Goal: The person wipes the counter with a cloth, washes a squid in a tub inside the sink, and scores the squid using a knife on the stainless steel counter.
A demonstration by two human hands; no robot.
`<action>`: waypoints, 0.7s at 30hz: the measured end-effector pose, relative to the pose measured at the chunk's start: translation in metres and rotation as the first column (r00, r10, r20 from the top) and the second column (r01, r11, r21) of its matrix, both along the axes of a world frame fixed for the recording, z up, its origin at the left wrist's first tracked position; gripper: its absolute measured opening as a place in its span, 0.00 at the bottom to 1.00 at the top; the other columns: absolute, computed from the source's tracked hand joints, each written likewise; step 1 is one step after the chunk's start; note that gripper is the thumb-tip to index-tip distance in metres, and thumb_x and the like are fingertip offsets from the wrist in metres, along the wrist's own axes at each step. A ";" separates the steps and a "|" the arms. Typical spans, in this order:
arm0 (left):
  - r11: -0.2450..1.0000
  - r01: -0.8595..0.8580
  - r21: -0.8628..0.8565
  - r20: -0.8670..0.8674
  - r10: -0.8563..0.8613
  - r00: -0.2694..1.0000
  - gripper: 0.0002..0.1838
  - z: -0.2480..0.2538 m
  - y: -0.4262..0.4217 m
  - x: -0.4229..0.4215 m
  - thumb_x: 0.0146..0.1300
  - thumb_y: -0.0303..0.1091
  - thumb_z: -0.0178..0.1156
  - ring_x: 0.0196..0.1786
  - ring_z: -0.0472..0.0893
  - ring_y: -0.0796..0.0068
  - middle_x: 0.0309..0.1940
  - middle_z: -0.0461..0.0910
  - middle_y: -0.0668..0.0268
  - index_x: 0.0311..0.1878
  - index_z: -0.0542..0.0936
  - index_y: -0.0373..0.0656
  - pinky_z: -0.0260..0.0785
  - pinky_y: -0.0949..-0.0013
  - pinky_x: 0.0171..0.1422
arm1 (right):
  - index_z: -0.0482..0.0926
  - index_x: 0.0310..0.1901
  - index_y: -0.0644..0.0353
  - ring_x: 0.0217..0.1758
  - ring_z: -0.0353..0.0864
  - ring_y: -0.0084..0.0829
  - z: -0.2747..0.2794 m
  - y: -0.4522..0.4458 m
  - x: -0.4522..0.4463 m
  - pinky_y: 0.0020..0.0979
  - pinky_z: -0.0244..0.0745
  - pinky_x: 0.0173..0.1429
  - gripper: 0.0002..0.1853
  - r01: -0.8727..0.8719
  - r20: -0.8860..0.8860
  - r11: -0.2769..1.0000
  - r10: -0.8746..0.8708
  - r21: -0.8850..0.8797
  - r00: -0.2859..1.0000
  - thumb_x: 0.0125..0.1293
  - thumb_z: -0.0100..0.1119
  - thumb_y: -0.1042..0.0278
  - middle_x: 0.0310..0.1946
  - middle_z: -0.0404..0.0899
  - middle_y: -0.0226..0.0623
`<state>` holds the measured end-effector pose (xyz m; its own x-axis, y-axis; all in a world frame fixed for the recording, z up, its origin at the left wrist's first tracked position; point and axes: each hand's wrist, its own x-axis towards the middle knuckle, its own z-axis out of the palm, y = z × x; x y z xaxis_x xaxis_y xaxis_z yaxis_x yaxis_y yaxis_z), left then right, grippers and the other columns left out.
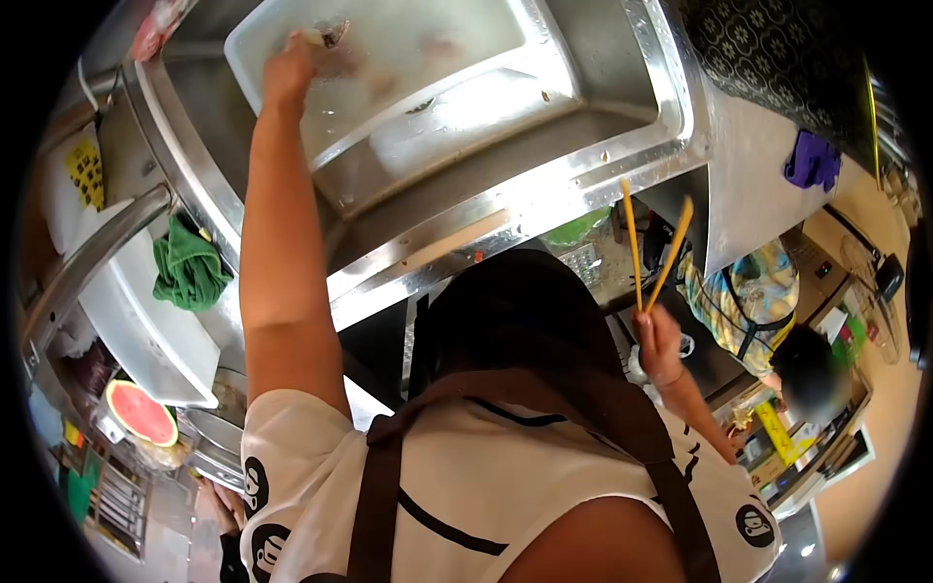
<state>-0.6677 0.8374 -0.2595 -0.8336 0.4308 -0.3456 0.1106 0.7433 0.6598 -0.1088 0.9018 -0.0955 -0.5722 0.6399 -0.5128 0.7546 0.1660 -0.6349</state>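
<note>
My left hand (289, 73) reaches over a pale plastic basin (374, 124) of cloudy water inside the steel sink (486, 146). Its fingers are closed on a small pale piece, its kind unclear, beside a darker lump (335, 35) at the water. Blurred pinkish shapes show under the surface. Off to the right, my right hand (661, 348) grips a pair of long wooden chopsticks (636, 243), their tips spread apart and pointing up past the sink's front edge.
A green cloth (190, 264) lies left of the sink near a white tray (151, 311). Below that sits a cut watermelon (142, 413). A purple glove-like item (812, 160) rests on the right counter. A person in a patterned shirt (753, 301) stands at right; another person's hand (219, 505) shows lower left.
</note>
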 end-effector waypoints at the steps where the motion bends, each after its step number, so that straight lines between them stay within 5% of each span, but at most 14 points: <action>1: 0.928 0.238 -0.285 -0.165 -0.292 0.942 0.17 -0.009 -0.013 -0.011 0.64 0.42 0.45 0.36 0.81 0.64 0.31 0.81 0.60 0.37 0.78 0.41 0.71 0.59 0.38 | 0.72 0.30 0.64 0.20 0.69 0.34 -0.009 -0.022 0.032 0.32 0.64 0.26 0.10 0.047 0.073 0.997 -0.051 0.056 0.996 0.68 0.47 0.70 0.18 0.68 0.40; 3: 0.371 0.351 -0.860 -0.136 -0.828 0.543 0.17 -0.015 -0.029 -0.029 0.60 0.43 0.54 0.34 0.80 0.67 0.29 0.80 0.60 0.41 0.79 0.36 0.71 0.65 0.38 | 0.71 0.30 0.65 0.21 0.69 0.33 -0.038 -0.051 0.065 0.33 0.64 0.26 0.14 0.162 0.098 0.984 -0.169 0.079 0.981 0.70 0.46 0.65 0.18 0.67 0.39; 4: 0.374 0.348 -0.859 -0.144 -0.831 0.537 0.17 -0.026 -0.030 -0.029 0.60 0.43 0.54 0.34 0.80 0.67 0.29 0.80 0.60 0.41 0.79 0.36 0.71 0.65 0.38 | 0.71 0.30 0.65 0.21 0.69 0.31 -0.061 -0.058 0.084 0.32 0.64 0.26 0.15 0.213 0.191 0.976 -0.218 0.051 0.957 0.70 0.45 0.63 0.17 0.67 0.38; 6: 0.886 -0.145 -0.441 -0.227 0.046 0.973 0.15 -0.053 -0.029 -0.025 0.61 0.33 0.45 0.36 0.82 0.58 0.31 0.82 0.58 0.33 0.81 0.39 0.72 0.60 0.38 | 0.72 0.30 0.62 0.17 0.65 0.23 -0.115 -0.064 0.113 0.28 0.60 0.22 0.16 0.394 0.238 0.917 -0.370 -0.061 0.898 0.71 0.44 0.59 0.15 0.65 0.30; 7: 0.677 0.229 -0.700 -0.192 -0.487 0.852 0.15 -0.048 -0.025 -0.026 0.61 0.35 0.45 0.37 0.82 0.58 0.32 0.82 0.56 0.33 0.81 0.39 0.72 0.59 0.39 | 0.72 0.30 0.60 0.14 0.62 0.18 -0.149 -0.060 0.121 0.23 0.57 0.19 0.16 0.505 0.203 0.849 -0.473 -0.157 0.857 0.70 0.45 0.57 0.13 0.62 0.25; 8: 0.660 0.312 -0.683 -0.298 -0.642 0.707 0.16 -0.064 -0.033 -0.030 0.61 0.37 0.46 0.37 0.82 0.57 0.32 0.82 0.55 0.32 0.81 0.40 0.72 0.58 0.40 | 0.72 0.29 0.59 0.12 0.61 0.18 -0.180 -0.052 0.128 0.22 0.55 0.16 0.16 0.650 0.212 0.702 -0.616 -0.291 0.759 0.69 0.46 0.57 0.13 0.62 0.23; 9: 0.626 0.365 -0.689 -0.411 -0.753 0.514 0.16 -0.080 -0.041 -0.033 0.61 0.39 0.46 0.38 0.82 0.56 0.33 0.82 0.53 0.32 0.82 0.42 0.72 0.56 0.41 | 0.72 0.30 0.59 0.12 0.62 0.18 -0.238 -0.044 0.153 0.23 0.55 0.15 0.16 0.465 0.177 0.860 -0.434 -0.210 0.883 0.68 0.48 0.56 0.13 0.63 0.25; 10: 0.731 0.363 -0.578 -0.347 -0.623 0.701 0.17 -0.069 -0.028 -0.018 0.61 0.41 0.46 0.41 0.81 0.54 0.35 0.81 0.51 0.35 0.82 0.43 0.70 0.54 0.46 | 0.74 0.35 0.61 0.13 0.66 0.20 -0.232 -0.024 0.120 0.24 0.60 0.15 0.18 0.628 0.338 0.655 -0.529 -0.420 0.779 0.66 0.50 0.51 0.16 0.69 0.29; 11: 0.833 0.301 -0.463 -0.271 -0.457 0.847 0.17 -0.057 -0.016 -0.002 0.61 0.42 0.46 0.44 0.79 0.52 0.38 0.80 0.50 0.38 0.82 0.44 0.69 0.53 0.51 | 0.71 0.50 0.65 0.15 0.69 0.24 -0.247 -0.012 0.100 0.25 0.67 0.18 0.27 0.562 0.339 0.753 -0.459 -0.343 0.821 0.63 0.53 0.46 0.23 0.75 0.37; 15: 0.704 0.319 -0.635 -0.089 -0.476 0.875 0.18 -0.063 0.019 0.002 0.60 0.46 0.50 0.48 0.79 0.59 0.42 0.81 0.60 0.46 0.80 0.48 0.66 0.57 0.54 | 0.60 0.60 0.73 0.20 0.79 0.29 -0.182 0.011 0.033 0.27 0.72 0.24 0.34 0.199 0.304 0.906 -0.084 -0.374 0.949 0.64 0.54 0.51 0.33 0.78 0.47; 16: 0.662 0.344 -0.666 -0.013 -0.471 0.882 0.18 -0.063 0.028 0.004 0.59 0.47 0.51 0.48 0.79 0.61 0.43 0.82 0.63 0.48 0.80 0.50 0.66 0.58 0.54 | 0.64 0.59 0.72 0.23 0.79 0.27 -0.153 0.013 0.018 0.27 0.73 0.26 0.26 0.052 0.174 0.907 0.024 -0.418 0.984 0.66 0.54 0.61 0.35 0.79 0.45; 17: 0.336 0.445 -0.830 0.086 -0.711 0.698 0.18 -0.047 0.034 0.004 0.59 0.47 0.51 0.48 0.80 0.63 0.42 0.82 0.64 0.47 0.80 0.51 0.67 0.58 0.52 | 0.64 0.59 0.70 0.25 0.79 0.26 -0.111 0.021 -0.023 0.26 0.73 0.29 0.24 -0.020 0.094 0.892 0.070 -0.453 0.993 0.66 0.53 0.64 0.36 0.79 0.44; 20: 0.637 0.375 -0.673 -0.108 -0.587 0.802 0.12 -0.083 0.031 0.009 0.59 0.39 0.56 0.38 0.78 0.67 0.33 0.80 0.61 0.37 0.80 0.41 0.71 0.66 0.44 | 0.68 0.58 0.67 0.33 0.78 0.24 -0.026 0.037 -0.104 0.25 0.75 0.35 0.21 -0.176 -0.114 0.830 0.136 -0.529 0.984 0.64 0.55 0.70 0.40 0.79 0.41; 21: 0.984 0.110 -0.142 0.261 -0.070 0.963 0.10 -0.076 0.028 0.020 0.61 0.35 0.53 0.36 0.77 0.67 0.32 0.79 0.61 0.36 0.79 0.40 0.71 0.65 0.44 | 0.70 0.56 0.66 0.31 0.77 0.23 -0.010 0.043 -0.134 0.23 0.75 0.35 0.19 -0.223 -0.259 0.822 0.095 -0.524 0.961 0.65 0.54 0.71 0.40 0.79 0.41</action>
<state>-0.6478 0.8649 -0.3352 -0.6702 0.4245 -0.6087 0.0253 0.8328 0.5529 -0.2431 0.9447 -0.1055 -0.7760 0.1831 -0.6036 0.5852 -0.1482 -0.7973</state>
